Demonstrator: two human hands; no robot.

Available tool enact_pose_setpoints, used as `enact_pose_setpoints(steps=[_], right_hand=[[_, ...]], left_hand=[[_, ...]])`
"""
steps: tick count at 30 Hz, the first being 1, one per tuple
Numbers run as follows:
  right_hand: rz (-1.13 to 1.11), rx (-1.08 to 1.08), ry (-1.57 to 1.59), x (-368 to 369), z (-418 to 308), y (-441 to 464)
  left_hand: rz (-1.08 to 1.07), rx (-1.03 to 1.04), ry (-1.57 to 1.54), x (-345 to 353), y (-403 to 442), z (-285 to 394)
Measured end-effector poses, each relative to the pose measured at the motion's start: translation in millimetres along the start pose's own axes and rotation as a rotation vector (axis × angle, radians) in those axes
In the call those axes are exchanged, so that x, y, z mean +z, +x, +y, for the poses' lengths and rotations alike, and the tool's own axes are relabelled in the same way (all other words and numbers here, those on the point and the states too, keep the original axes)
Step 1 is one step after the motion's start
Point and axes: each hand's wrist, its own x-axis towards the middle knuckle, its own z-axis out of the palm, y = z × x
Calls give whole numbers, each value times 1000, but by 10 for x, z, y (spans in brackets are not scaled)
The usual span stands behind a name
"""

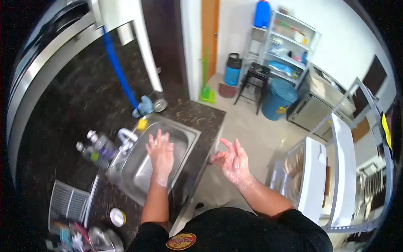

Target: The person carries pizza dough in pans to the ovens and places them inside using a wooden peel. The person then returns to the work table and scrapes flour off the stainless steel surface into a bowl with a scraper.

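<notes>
Over the metal sink (142,159), my left hand (161,154) is held with its fingers spread and nothing in it. My right hand (233,161) is raised to the right of the counter edge, above the floor, its fingers apart and partly bent, holding nothing. White lather shows on both hands and wrists. A white faucet (127,137) stands at the sink's left side. On the sink's back rim sits a yellow sponge (142,124). Two pump bottles, one with purple liquid (105,147), stand left of the faucet.
A dish rack (69,203) and a round white-and-yellow container (118,217) are on the dark counter. A blue cloth (145,105) lies behind the sink. Beyond stand a stool (257,71), a blue bin (279,98) and shelves (289,46). A white rack (315,176) is at right.
</notes>
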Motion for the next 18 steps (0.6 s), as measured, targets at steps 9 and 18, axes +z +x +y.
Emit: enact_pose_setpoints(steps=[9,18], right_hand=[[308,-213,245,-778,-1228,452],[192,-501,287,-1724,-3120,1233]], left_hand=[[-705,664,569,2519,1070,402],[-600,599,200,4066,2565,754]])
